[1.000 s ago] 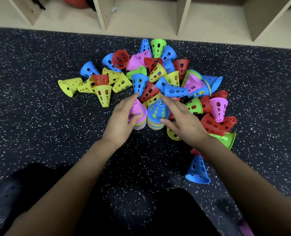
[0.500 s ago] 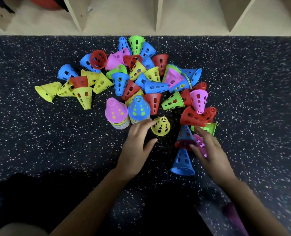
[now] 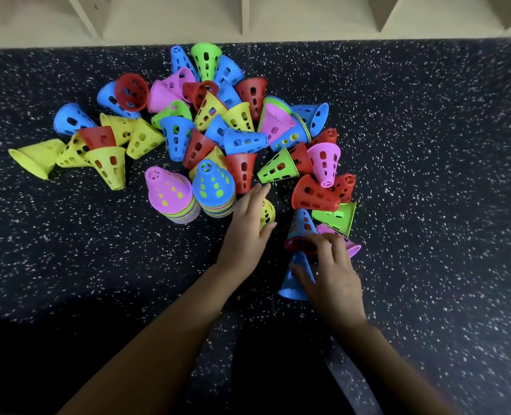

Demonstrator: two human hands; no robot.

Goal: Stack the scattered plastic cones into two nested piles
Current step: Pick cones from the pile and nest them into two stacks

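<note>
Yellow cone (image 3: 268, 212) now under left hand (image 3: 245, 229) — right hand (image 3: 335, 280) on blue cone (image 3: 290, 290).

The yellow cone (image 3: 268, 211) my left hand (image 3: 246, 235) touches is smooth plastic with a faint sheen, like the cone heap (image 3: 218, 124) at twelve o'clock. Floor (image 3: 427, 205): matt, speckled, rubbery-looking. Shelving (image 3: 170, 22) beyond: pale, matt, wood-like.

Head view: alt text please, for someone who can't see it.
Two hands reach into scattered perforated plastic cones on a dark speckled floor: the left hand touches a yellow cone, the right hand a blue cone. Two nested piles stand beside the left hand.
</note>
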